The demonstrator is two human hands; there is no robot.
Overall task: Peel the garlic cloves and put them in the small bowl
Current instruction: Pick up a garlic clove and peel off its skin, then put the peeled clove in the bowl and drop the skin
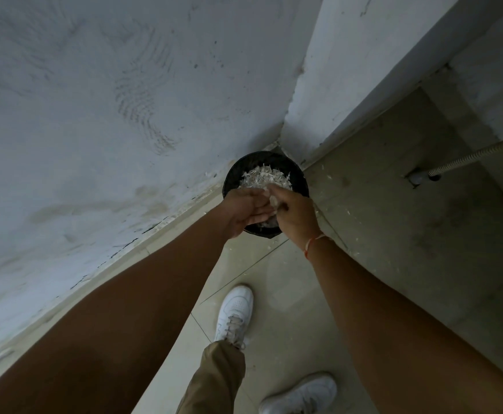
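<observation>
A round black bin (299, 174) stands on the floor in the corner of two walls, and dry white garlic skins (262, 178) fill it. Both my hands are held close together right above its near side. My left hand (245, 212) lies flat with the palm turned inward and the fingers straight. My right hand (296, 215), with an orange thread round the wrist, has its fingers curled against the left palm and pinches a pale scrap of garlic skin (273, 199). No cloves or small bowl show in this view.
White plastered walls (109, 115) close the corner at left and behind the bin. Bits of skin lie scattered on the tiled floor (379, 219). A ribbed hose (468, 156) runs to a floor drain at right. My white shoes (235, 312) stand below.
</observation>
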